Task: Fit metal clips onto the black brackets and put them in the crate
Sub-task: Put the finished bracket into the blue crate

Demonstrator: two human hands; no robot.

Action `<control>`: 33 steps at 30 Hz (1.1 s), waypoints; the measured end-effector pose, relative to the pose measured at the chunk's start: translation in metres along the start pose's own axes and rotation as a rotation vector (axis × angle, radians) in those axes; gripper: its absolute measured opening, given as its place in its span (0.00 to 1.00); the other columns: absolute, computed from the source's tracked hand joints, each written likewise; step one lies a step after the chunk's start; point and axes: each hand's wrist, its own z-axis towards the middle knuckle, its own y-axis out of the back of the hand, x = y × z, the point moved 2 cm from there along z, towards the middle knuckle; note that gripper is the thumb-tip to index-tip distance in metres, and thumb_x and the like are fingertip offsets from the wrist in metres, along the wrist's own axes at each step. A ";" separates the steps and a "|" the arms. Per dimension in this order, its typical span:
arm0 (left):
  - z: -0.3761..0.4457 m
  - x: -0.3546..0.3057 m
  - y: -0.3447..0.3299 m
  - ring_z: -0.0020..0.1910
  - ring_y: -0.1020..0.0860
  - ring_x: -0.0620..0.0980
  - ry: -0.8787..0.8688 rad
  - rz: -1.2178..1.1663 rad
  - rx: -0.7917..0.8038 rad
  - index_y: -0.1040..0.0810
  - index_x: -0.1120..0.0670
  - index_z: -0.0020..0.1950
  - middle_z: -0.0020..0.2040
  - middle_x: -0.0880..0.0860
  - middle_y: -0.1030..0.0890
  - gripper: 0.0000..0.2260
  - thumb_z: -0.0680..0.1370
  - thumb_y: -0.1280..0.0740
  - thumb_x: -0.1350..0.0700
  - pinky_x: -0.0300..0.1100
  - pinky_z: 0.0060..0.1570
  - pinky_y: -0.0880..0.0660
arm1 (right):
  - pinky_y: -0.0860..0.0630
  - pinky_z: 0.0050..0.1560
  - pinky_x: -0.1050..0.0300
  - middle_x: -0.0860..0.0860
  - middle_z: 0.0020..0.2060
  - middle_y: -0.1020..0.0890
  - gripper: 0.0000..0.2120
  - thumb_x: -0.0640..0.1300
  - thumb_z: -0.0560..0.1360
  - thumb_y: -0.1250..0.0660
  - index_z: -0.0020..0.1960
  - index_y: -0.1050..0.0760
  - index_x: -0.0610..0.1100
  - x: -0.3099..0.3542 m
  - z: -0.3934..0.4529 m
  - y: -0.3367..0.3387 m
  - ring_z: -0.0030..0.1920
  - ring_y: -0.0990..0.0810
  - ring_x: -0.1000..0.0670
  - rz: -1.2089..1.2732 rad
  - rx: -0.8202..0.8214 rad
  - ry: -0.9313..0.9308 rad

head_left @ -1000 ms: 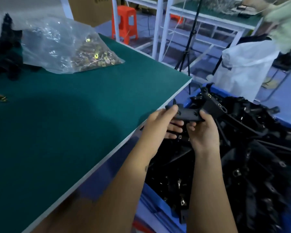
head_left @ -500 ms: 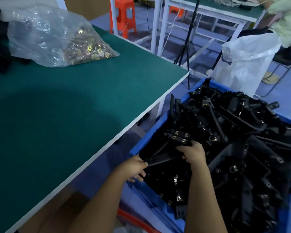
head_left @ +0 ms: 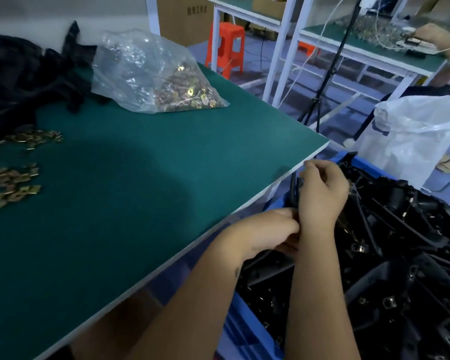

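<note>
- While both hands meet over the near-left corner of the blue crate (head_left: 244,331), the fingers (head_left: 312,169) of the right hand (head_left: 322,196) curl around a black bracket (head_left: 294,187), which stands nearly upright, its long axis running up and away from the wrist.
- The left hand (head_left: 265,229) sits just below and left of the right, its fingers bent in against the bracket's lower part; whether they pinch it or only steady it I cannot tell.
- The bracket pokes out on the tabletop side of the right hand, so that hand is nearer its top end and the left nearer its bottom.
- Under both hands the crate is heaped with clipped brackets (head_left: 390,255).
- Well to the left, loose metal clips (head_left: 13,188) lie on the green tabletop (head_left: 140,193), with a clear bag of clips (head_left: 161,79) further back, closer to the left hand.
</note>
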 end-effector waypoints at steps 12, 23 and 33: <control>-0.165 -0.009 0.164 0.28 0.25 0.45 -0.224 -0.157 -0.548 0.22 0.54 0.61 0.50 0.51 0.14 0.11 0.83 0.42 0.57 0.34 0.26 0.38 | 0.29 0.32 0.66 0.56 0.30 0.22 0.12 0.38 0.76 0.36 0.36 0.23 0.48 0.104 -0.100 -0.176 0.31 0.26 0.58 0.251 0.759 0.177; -0.299 0.080 0.282 0.27 0.29 0.41 -0.398 -0.396 -1.811 0.23 0.50 0.43 0.36 0.48 0.22 0.14 0.80 0.43 0.63 0.34 0.27 0.32 | 0.29 0.43 0.58 0.57 0.43 0.23 0.07 0.42 0.79 0.39 0.52 0.26 0.53 0.078 -0.205 -0.311 0.45 0.24 0.55 -0.035 1.146 0.319; -0.277 0.084 0.298 0.23 0.29 0.40 -0.131 -0.094 -1.889 0.24 0.39 0.43 0.31 0.42 0.22 0.10 0.76 0.41 0.53 0.39 0.27 0.35 | 0.37 0.67 0.48 0.51 0.64 0.26 0.21 0.54 0.82 0.45 0.75 0.36 0.55 0.089 -0.250 -0.366 0.66 0.32 0.49 -0.264 1.276 0.639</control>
